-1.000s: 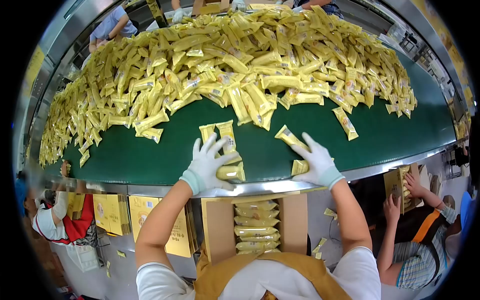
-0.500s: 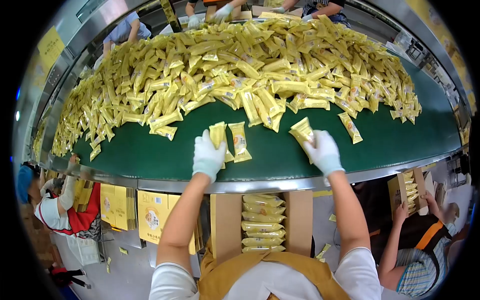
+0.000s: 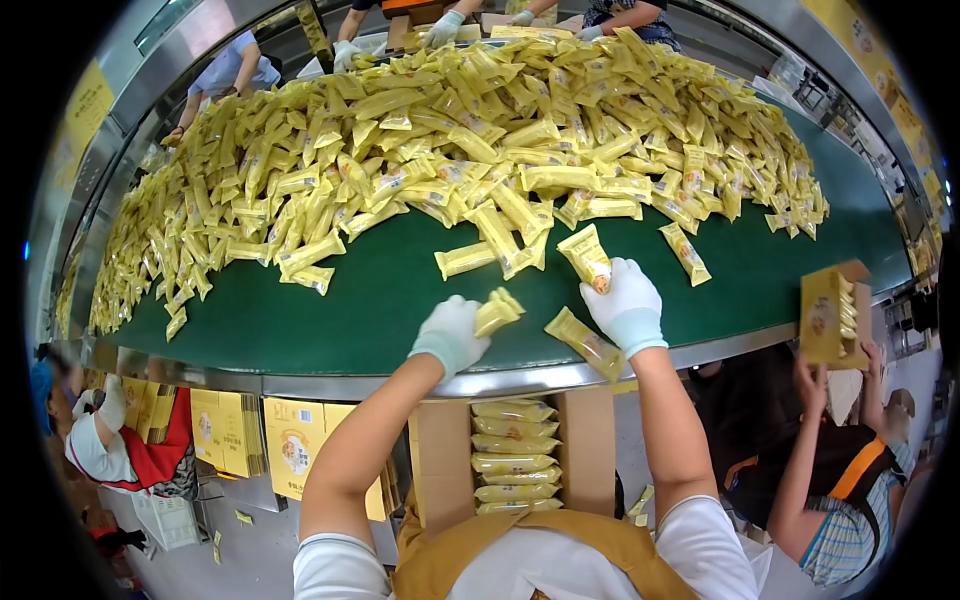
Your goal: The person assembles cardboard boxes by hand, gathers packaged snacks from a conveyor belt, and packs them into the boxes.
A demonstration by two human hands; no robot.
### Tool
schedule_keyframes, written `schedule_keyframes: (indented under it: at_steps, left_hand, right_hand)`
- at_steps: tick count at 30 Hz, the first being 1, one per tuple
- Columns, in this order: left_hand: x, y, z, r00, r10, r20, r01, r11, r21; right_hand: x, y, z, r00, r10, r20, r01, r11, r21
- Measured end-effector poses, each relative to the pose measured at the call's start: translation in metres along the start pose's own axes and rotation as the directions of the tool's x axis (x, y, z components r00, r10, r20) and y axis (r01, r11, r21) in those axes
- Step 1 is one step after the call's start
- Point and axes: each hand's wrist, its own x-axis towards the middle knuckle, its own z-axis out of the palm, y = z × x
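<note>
Both hands are gloved in white knit and positioned over the belt (image 3: 330, 335). The left hand (image 3: 450, 335) has its fingers curled about the left packet (image 3: 498, 312), which projects from the thumb side, tilted up to the right. The right hand (image 3: 626, 303) pinches the right packet (image 3: 585, 257) near its lower end; this packet's long axis points away from the wearer and leans left.

A third packet (image 3: 584, 344) lies between the hands, nearer the right, just below and left of it. Its long axis slopes from upper left down to lower right, the lower end over the metal edge (image 3: 500, 381). Whether it touches the right hand cannot be told.

The box (image 3: 588, 450) stands below the edge, toward the wearer from both hands and between the forearms. Its row (image 3: 514, 464) of packets lies crosswise, at an angle to the right packet's axis.

Materials: packets are glossy yellow film, pillow-shaped, with flat ends; belt smooth green; edge shiny; box plain brown card with side flaps spread. A loose heap (image 3: 480, 130) of like packets covers the belt's far side.
</note>
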Motion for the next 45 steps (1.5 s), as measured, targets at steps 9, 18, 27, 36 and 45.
schedule_keyframes:
  at_steps: [9,18,27,36,45]
  left_hand:
    - [-0.020,-0.046,-0.010,0.995,-0.046,-0.086,0.057,0.989,0.134]
    - [0.007,-0.055,0.010,0.945,0.050,-0.322,0.017,0.979,0.203]
    - [-0.029,-0.041,0.024,0.919,0.255,-0.302,-0.128,0.915,0.382]
    - [-0.026,-0.054,0.024,0.938,0.236,-0.254,-0.133,0.922,0.363]
    - [-0.078,-0.073,-0.026,0.895,-0.004,-0.445,-0.320,0.689,-0.650]
  right_hand:
    - [-0.037,0.034,0.005,0.938,-0.193,0.287,0.258,0.944,-0.208]
    - [-0.043,0.063,0.034,0.882,-0.470,0.043,0.465,0.848,-0.254]
    - [-0.049,0.086,0.040,0.865,-0.501,-0.032,0.466,0.825,-0.319]
    - [-0.033,0.092,0.034,0.825,-0.544,0.150,0.564,0.801,-0.200]
    - [-0.111,-0.003,-0.102,0.663,-0.730,0.166,0.699,0.683,0.213]
